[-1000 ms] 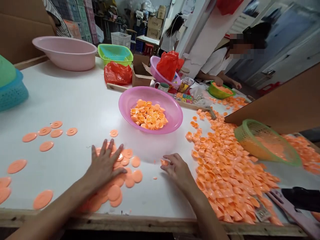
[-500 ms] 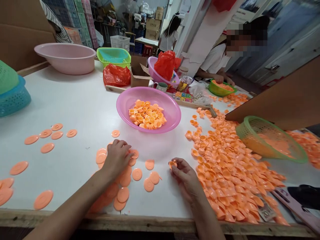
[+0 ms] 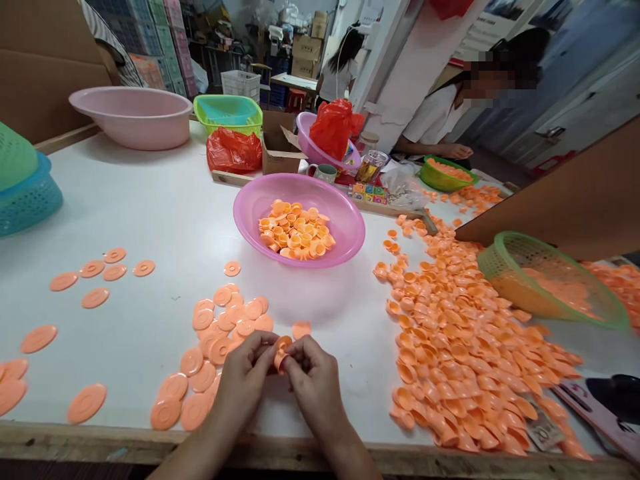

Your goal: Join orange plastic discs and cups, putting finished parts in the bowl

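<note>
Both hands meet low over the white table. My left hand [image 3: 244, 375] is closed with its fingertips on an orange plastic disc [image 3: 283, 343], seen at a steep angle. Against it my right hand [image 3: 316, 379] pinches a small orange plastic cup [image 3: 281, 362], largely covered by the fingers. How the two pieces touch is hidden. Flat orange discs [image 3: 203, 319] lie in an overlapping group beside my left hand. To the right spreads a big heap of small orange cups [image 3: 455, 340]. Ahead, a pink basin [image 3: 345, 233] holds a pile of orange pieces [image 3: 295, 230].
A green basket [image 3: 555, 267] leans at the right beside a cardboard panel [image 3: 560, 193]. Pink scissors [image 3: 595, 413] lie near the right front edge. Another basin [image 3: 135, 120] stands far left. Across the table, a co-worker [image 3: 430, 127] sits by a green bowl [image 3: 447, 177].
My left hand has come right and nearer from the discs. My right hand has moved left with the cup, and both hands now meet. The co-worker's hands have lifted from the green bowl.
</note>
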A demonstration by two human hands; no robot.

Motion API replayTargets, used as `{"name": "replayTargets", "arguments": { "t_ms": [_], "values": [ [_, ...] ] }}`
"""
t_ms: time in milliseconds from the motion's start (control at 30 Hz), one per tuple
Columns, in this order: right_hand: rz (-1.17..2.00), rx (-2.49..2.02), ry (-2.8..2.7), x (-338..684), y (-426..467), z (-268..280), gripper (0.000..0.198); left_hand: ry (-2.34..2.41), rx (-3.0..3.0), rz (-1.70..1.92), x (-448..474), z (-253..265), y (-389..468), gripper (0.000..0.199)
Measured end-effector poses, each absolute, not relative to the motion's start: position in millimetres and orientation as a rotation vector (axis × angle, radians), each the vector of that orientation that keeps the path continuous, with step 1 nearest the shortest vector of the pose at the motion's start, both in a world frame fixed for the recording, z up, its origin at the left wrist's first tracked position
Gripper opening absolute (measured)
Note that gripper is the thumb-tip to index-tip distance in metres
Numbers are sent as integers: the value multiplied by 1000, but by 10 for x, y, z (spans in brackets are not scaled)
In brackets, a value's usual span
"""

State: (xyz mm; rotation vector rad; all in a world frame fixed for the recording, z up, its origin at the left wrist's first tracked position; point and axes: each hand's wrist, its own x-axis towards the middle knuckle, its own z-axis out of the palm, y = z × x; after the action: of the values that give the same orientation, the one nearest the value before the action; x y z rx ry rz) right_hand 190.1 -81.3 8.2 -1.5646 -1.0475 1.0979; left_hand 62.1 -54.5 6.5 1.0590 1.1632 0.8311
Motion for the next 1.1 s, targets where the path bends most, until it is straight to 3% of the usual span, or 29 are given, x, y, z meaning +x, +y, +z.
{"name": "replayTargets", "arguments": {
  "t_ms": [300, 633, 833, 1100],
  "values": [
    [1024, -1557, -1003, 1790, -925, 30, 12, 1191, 846, 942, 493, 30, -689, 37],
    [677, -1586, -1295, 1642, -939, 31, 10, 1184, 1126, 966, 435, 17, -818, 29],
    [886, -1532, -1355, 1719, -891, 35, 28, 1142, 1195, 986, 445, 61, -788, 25],
    [588, -1547, -1465, 1559, -844, 30, 11, 1215, 1176, 1026, 410, 127, -830, 21]
  ]
}}
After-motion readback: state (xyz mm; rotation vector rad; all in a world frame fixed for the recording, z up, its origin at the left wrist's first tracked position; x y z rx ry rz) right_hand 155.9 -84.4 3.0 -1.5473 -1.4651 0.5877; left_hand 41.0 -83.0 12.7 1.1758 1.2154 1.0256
